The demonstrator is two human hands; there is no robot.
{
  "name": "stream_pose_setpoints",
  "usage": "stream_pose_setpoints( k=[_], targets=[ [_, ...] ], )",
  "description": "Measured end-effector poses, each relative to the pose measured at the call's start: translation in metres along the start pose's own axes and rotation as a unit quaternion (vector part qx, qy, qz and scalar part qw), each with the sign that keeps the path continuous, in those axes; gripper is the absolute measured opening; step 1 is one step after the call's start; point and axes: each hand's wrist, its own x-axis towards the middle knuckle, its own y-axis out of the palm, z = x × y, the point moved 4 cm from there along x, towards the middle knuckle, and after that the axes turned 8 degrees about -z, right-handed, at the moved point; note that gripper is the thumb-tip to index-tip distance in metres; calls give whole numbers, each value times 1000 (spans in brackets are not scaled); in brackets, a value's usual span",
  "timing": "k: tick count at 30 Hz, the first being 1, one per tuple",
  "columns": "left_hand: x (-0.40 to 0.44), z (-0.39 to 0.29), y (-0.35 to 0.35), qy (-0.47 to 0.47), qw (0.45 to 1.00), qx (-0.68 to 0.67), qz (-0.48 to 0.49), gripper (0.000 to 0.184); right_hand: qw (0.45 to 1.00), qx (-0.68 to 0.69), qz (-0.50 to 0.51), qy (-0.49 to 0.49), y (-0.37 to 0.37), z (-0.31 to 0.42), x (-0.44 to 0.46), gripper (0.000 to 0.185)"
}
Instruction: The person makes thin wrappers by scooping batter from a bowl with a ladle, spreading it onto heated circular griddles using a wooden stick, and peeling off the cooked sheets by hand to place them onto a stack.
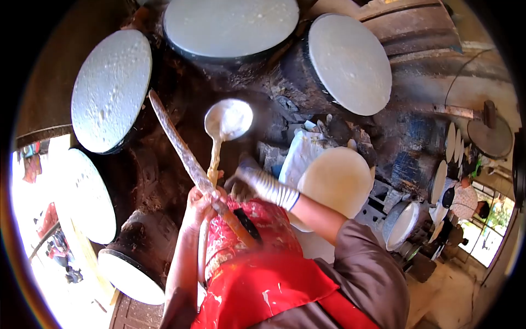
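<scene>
My left hand (204,205) is closed around a long wooden stick (183,153) crusted with pale batter, which slants from the upper left down to my apron. The handle of a ladle (229,118) also passes at this hand; whether the fingers grip it too I cannot tell. White batter coats the ladle's bowl and upper handle. My right hand (246,178), in a dark glove with a pale wrapped cuff, is just right of the stick, above my lap. Its fingers are dark and blurred. A black strip-like object (246,222) lies beside the stick's lower end.
Round pans (112,90) of white batter or a similar coating surround me, with another (233,24) ahead and one (350,63) to the right. A pale round disc (335,181) stands beside my right forearm. A person (464,202) is at the far right. Bricks (381,205) lie right.
</scene>
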Motion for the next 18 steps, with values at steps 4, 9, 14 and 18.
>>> stream_pose_setpoints(
  k=[4, 9, 14, 18],
  targets=[
    [-6, 40, -27, -59, 994, -85, -20, 74, 911, 80, -389, -111, -165, 33, 30, 45],
    [14, 69, -36, -62, 991, -88, -81, 74, 746, 198, -606, -193, -344, 89, 38, 37],
    [29, 90, -37, -79, 979, -127, -136, 70, 685, 309, -613, -242, -390, 133, 55, 43],
    [35, 84, -18, -99, 971, -179, -124, 67, 700, 361, -561, -255, -424, 145, 75, 26]
  ],
)
